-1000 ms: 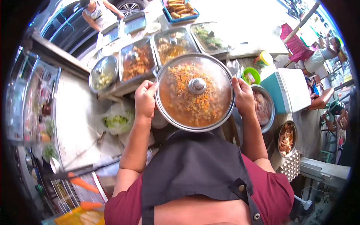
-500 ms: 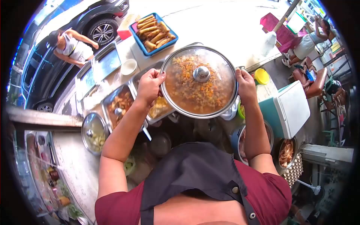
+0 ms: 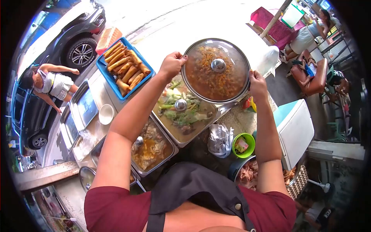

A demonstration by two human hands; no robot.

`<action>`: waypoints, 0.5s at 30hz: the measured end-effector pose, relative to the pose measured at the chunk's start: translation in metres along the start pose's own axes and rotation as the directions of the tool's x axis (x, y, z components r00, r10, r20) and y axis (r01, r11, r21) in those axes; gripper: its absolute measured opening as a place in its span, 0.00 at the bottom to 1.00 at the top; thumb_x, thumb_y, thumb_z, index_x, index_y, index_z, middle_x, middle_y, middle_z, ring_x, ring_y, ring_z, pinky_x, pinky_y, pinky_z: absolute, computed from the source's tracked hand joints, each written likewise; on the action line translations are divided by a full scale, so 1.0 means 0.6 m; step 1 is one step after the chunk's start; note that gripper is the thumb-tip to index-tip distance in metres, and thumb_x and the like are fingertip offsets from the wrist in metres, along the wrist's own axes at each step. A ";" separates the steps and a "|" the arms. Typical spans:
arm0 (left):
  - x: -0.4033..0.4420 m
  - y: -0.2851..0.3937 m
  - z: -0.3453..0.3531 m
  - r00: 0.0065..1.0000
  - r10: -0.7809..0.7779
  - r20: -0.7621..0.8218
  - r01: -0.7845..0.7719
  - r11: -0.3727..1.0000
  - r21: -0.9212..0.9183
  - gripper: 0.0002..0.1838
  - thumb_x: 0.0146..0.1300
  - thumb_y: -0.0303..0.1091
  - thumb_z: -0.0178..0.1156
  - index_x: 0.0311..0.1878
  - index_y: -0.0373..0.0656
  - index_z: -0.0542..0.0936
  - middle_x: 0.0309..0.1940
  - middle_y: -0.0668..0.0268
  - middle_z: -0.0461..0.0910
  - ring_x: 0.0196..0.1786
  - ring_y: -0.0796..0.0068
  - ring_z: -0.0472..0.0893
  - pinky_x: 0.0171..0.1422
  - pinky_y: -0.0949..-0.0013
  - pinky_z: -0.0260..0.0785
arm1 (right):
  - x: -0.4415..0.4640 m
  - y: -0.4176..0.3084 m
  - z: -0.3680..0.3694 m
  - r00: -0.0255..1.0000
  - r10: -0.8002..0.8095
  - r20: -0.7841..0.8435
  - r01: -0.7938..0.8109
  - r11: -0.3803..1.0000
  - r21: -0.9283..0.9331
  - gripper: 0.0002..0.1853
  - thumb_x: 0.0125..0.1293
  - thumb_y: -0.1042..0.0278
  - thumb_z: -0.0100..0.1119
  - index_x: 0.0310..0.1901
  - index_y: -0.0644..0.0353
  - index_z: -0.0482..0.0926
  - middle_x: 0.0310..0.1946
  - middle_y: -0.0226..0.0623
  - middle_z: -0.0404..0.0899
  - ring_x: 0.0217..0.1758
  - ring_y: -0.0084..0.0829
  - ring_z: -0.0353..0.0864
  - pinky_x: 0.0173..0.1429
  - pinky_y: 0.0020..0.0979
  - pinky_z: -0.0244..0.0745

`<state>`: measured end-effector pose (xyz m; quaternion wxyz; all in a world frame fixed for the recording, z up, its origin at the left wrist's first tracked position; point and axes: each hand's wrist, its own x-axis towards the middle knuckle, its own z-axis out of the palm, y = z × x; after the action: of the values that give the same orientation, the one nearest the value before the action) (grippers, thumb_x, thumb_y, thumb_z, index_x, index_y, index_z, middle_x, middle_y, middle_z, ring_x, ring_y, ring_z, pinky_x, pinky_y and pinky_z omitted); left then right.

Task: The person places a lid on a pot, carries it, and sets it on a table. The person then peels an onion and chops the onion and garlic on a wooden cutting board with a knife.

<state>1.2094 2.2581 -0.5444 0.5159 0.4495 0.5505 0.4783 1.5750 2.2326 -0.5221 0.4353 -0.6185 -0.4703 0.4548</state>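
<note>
A round pan with a glass lid [image 3: 208,83] is held up in front of me, with orange-brown chopped food showing through the glass. My left hand [image 3: 173,65] grips its left side, fingers closed. On the opposite side, my right hand [image 3: 258,84] is closed round the handle. Just below the pan lies a rectangular tray of leafy vegetables [image 3: 181,116] under a clear lid. Beneath my left forearm is a lidded tray of yellowish stew [image 3: 154,149]. A blue basket of fried rolls [image 3: 125,69] stands beyond my left arm.
A white bowl [image 3: 106,114] sits left of my left forearm. To the right are a green bowl [image 3: 243,145], a pot of raw meat [image 3: 247,174] and a white-lidded cooler [image 3: 295,133]. One person [image 3: 52,83] stands by a dark car; others are at the far right.
My hands have carried the lidded pan up and slightly right. My view has swung, so the roll basket shifts left and the vegetable tray comes into sight below the pan.
</note>
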 end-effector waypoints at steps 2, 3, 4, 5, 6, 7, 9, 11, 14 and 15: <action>0.037 -0.023 -0.003 1.000 -0.012 -0.003 0.013 0.989 0.149 0.11 0.80 0.36 0.64 0.41 0.40 0.80 0.30 0.71 0.80 0.30 0.83 0.74 0.34 0.74 0.67 | 0.031 0.033 0.016 1.000 -0.014 -0.003 0.014 0.998 -0.060 0.19 0.85 0.55 0.57 0.35 0.59 0.78 0.22 0.20 0.69 0.23 0.15 0.65 0.28 0.26 0.64; 0.055 -0.033 0.008 0.998 -0.065 0.002 0.063 0.981 0.186 0.11 0.80 0.36 0.63 0.41 0.40 0.82 0.30 0.71 0.80 0.31 0.81 0.74 0.37 0.71 0.69 | 0.047 0.061 0.014 0.999 -0.030 -0.029 0.027 0.997 -0.074 0.18 0.85 0.55 0.56 0.36 0.57 0.79 0.22 0.20 0.70 0.22 0.15 0.65 0.27 0.25 0.63; 0.072 -0.045 0.019 0.998 -0.064 0.007 0.062 0.981 0.183 0.11 0.80 0.36 0.63 0.41 0.40 0.82 0.30 0.71 0.80 0.31 0.81 0.74 0.37 0.71 0.69 | 0.062 0.085 0.012 0.998 -0.045 -0.051 0.040 0.995 -0.089 0.17 0.85 0.55 0.56 0.37 0.56 0.80 0.22 0.20 0.71 0.20 0.16 0.65 0.26 0.25 0.63; 0.086 -0.058 0.029 0.998 -0.063 0.019 0.057 0.973 0.225 0.11 0.80 0.36 0.63 0.40 0.40 0.82 0.30 0.72 0.80 0.31 0.81 0.73 0.37 0.70 0.68 | 0.076 0.109 0.008 0.998 -0.030 -0.056 0.024 0.996 -0.091 0.17 0.84 0.55 0.57 0.37 0.56 0.79 0.22 0.20 0.71 0.21 0.16 0.65 0.26 0.25 0.63; 0.092 -0.060 0.040 0.998 -0.063 0.029 0.053 0.962 0.267 0.12 0.80 0.37 0.63 0.39 0.40 0.82 0.29 0.72 0.79 0.31 0.81 0.73 0.37 0.69 0.68 | 0.081 0.120 0.006 0.998 -0.030 -0.055 0.025 0.995 -0.095 0.17 0.84 0.55 0.57 0.37 0.56 0.79 0.22 0.20 0.71 0.21 0.16 0.65 0.26 0.25 0.63; 0.090 -0.052 0.049 0.992 -0.125 0.032 0.110 0.949 0.295 0.13 0.79 0.39 0.63 0.38 0.41 0.83 0.28 0.72 0.78 0.31 0.80 0.73 0.37 0.68 0.68 | 0.083 0.131 0.003 0.998 0.003 -0.067 -0.009 0.996 -0.089 0.17 0.84 0.55 0.57 0.37 0.55 0.79 0.23 0.21 0.71 0.21 0.16 0.65 0.26 0.25 0.63; 0.108 -0.084 0.029 0.993 -0.119 -0.014 0.116 0.923 0.366 0.13 0.79 0.39 0.63 0.38 0.41 0.83 0.28 0.71 0.79 0.31 0.79 0.73 0.38 0.68 0.69 | 0.101 0.150 0.032 0.996 0.056 -0.063 -0.061 0.995 -0.077 0.17 0.84 0.54 0.58 0.36 0.55 0.78 0.22 0.21 0.71 0.20 0.17 0.66 0.25 0.25 0.62; 0.123 -0.105 0.036 0.990 -0.135 -0.042 0.139 0.873 0.467 0.16 0.77 0.44 0.64 0.41 0.40 0.85 0.30 0.65 0.84 0.33 0.75 0.78 0.41 0.66 0.72 | 0.109 0.168 0.033 0.996 0.071 -0.062 -0.077 0.993 -0.093 0.17 0.84 0.54 0.58 0.36 0.55 0.78 0.22 0.21 0.71 0.19 0.17 0.65 0.24 0.25 0.62; 0.118 -0.081 0.054 0.994 -0.077 -0.083 0.113 0.749 0.652 0.20 0.76 0.50 0.64 0.44 0.39 0.86 0.34 0.58 0.88 0.37 0.69 0.84 0.45 0.62 0.75 | 0.105 0.184 0.023 0.983 0.176 -0.052 -0.180 0.981 -0.074 0.18 0.84 0.52 0.58 0.37 0.55 0.78 0.21 0.21 0.71 0.19 0.17 0.66 0.24 0.25 0.62; 0.112 -0.078 0.036 0.991 -0.062 -0.117 0.126 0.708 0.694 0.24 0.75 0.56 0.63 0.45 0.39 0.87 0.36 0.54 0.89 0.42 0.62 0.88 0.51 0.59 0.77 | 0.107 0.181 0.035 0.988 0.151 -0.041 -0.155 0.982 -0.106 0.19 0.84 0.52 0.57 0.38 0.58 0.79 0.23 0.25 0.75 0.20 0.20 0.69 0.25 0.28 0.65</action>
<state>1.2269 2.3194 -0.6000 0.3073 0.5619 0.7340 0.2260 1.5840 2.2785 -0.6411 0.3723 -0.6829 -0.4384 0.4504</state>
